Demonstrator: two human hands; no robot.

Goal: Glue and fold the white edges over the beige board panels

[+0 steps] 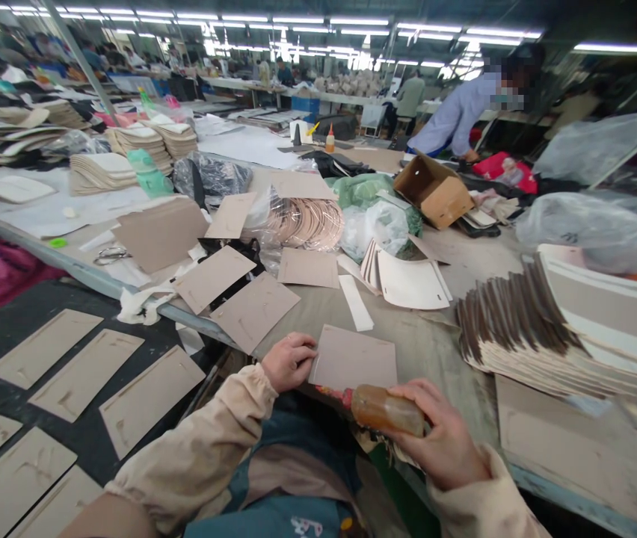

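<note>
In front of me a flat grey-brown panel [355, 357] lies at the near edge of the table. My left hand [290, 362] is at its left edge, fingers curled and closed on that side. My right hand [436, 426] is wrapped round a glue bottle [386, 409] with amber contents. The bottle is tipped on its side, its reddish nozzle pointing left along the panel's near edge. Whether the nozzle touches the panel I cannot tell. A narrow white strip [355, 302] lies just beyond the panel.
Several glue-streaked panels [150, 400] lie on a black surface at left. A tall stack of pieces [570, 321] stands at right. Farther back are curved white pieces [411, 280], bagged round parts [307, 223] and a cardboard box [434, 190]. A person [458, 112] leans over the far side.
</note>
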